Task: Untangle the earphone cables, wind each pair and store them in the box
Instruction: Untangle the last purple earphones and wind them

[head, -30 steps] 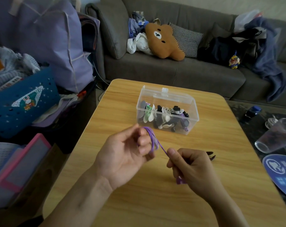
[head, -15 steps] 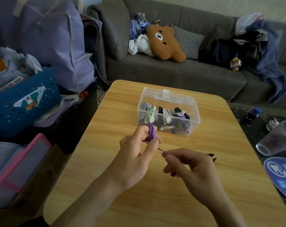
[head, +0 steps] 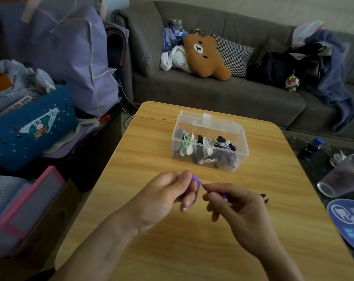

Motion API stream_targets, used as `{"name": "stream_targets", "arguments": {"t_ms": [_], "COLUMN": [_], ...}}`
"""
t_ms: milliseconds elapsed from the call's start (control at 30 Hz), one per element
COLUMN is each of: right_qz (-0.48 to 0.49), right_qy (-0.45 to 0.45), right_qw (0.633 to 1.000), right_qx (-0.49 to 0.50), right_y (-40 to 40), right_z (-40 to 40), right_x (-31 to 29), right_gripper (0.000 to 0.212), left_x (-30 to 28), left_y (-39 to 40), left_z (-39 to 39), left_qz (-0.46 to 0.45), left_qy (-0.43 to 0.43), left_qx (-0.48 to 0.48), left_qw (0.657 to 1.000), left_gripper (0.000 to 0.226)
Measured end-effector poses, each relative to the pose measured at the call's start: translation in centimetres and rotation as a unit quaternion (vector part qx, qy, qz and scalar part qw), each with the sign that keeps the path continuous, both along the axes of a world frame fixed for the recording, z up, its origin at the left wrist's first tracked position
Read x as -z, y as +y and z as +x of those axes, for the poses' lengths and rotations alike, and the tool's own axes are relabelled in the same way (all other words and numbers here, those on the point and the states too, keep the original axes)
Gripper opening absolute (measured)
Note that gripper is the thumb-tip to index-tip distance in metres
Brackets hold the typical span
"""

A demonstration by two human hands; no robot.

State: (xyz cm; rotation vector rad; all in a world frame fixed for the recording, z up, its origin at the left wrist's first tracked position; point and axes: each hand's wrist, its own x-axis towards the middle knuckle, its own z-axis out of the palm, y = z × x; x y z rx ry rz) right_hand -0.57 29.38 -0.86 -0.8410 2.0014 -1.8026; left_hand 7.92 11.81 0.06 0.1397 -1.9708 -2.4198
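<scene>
A purple earphone cable point(head: 196, 184) is looped in coils around the fingers of my left hand point(head: 168, 196), above the wooden table point(head: 151, 159). My right hand point(head: 239, 207) pinches the cable's free end right beside those coils; a purple bit shows under its fingers. Beyond both hands stands a clear plastic box point(head: 210, 141) with its lid up, holding several wound earphones in white, green, black and purple. A small dark piece point(head: 264, 197) lies on the table just past my right hand, mostly hidden.
A grey sofa point(head: 212, 92) with a brown bear cushion point(head: 205, 55) lies behind the table. Bags and a blue basket point(head: 30, 126) crowd the left. A tipped clear cup point(head: 342, 175) and a blue round fan point(head: 350, 218) sit at the right.
The stretch of cable between my hands has shortened as it wound onto my left fingers. My right hand has come up close to my left.
</scene>
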Motion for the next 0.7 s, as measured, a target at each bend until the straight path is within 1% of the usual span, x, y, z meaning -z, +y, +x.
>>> {"name": "stream_targets", "arguments": {"t_ms": [67, 100, 167, 233, 333, 433, 467, 500, 533, 600, 700], "right_qz": [-0.014, -0.02, -0.025, -0.026, -0.01, 0.013, 0.022, 0.03, 0.038, 0.054, 0.075], "right_qy": [-0.021, -0.037, -0.068, -0.061, -0.03, -0.051, -0.055, -0.05, -0.039, -0.018, 0.015], "right_qw": [1.0, 0.999, 0.997, 0.997, 0.999, 0.998, 0.997, 0.998, 0.998, 0.997, 0.996], "right_qx": [-0.013, -0.015, -0.019, -0.026, -0.026, -0.037, -0.04, -0.04, -0.04, -0.046, -0.039], "right_y": [-0.6, -0.9, -1.5, -1.9, -2.4, -2.9, -3.1, -3.2, -3.3, -3.3, -3.1], "right_z": [0.6, 0.9, 1.5, 2.1, 2.8, 3.3, 3.5, 3.6, 3.7, 3.8, 3.8], "right_x": [0.4, 0.6, 0.9, 1.2, 1.5, 2.2, 2.3, 2.4, 2.5, 2.5, 2.4], "right_gripper": [0.022, 0.023, 0.026, 0.027, 0.024, 0.01, 0.009, 0.013, 0.018, 0.021, 0.02], "left_x": [0.3, 0.3, 0.3, 0.2, 0.2, 0.4, 0.4, 0.3, 0.1, 0.0, 0.3], "left_y": [0.2, 0.4, 0.8, 1.0, 1.2, 1.5, 1.6, 1.7, 1.8, 1.9, 2.0], "left_z": [-0.1, -0.1, -0.4, -0.6, -0.8, -0.9, -0.9, -0.9, -0.8, -0.8, -0.9], "left_qz": [0.035, 0.043, 0.029, 0.004, 0.004, -0.005, -0.014, -0.024, -0.037, -0.058, -0.087], "left_qy": [0.015, 0.012, -0.011, -0.037, -0.079, -0.107, -0.103, -0.097, -0.09, -0.085, -0.086], "left_qx": [0.0, -0.01, -0.052, -0.098, -0.164, -0.22, -0.228, -0.232, -0.236, -0.253, -0.279], "left_qw": [0.999, 0.999, 0.998, 0.994, 0.983, 0.97, 0.968, 0.968, 0.967, 0.962, 0.952], "left_gripper": [0.035, 0.035, 0.046, 0.053, 0.055, 0.054, 0.053, 0.051, 0.044, 0.033, 0.03]}}
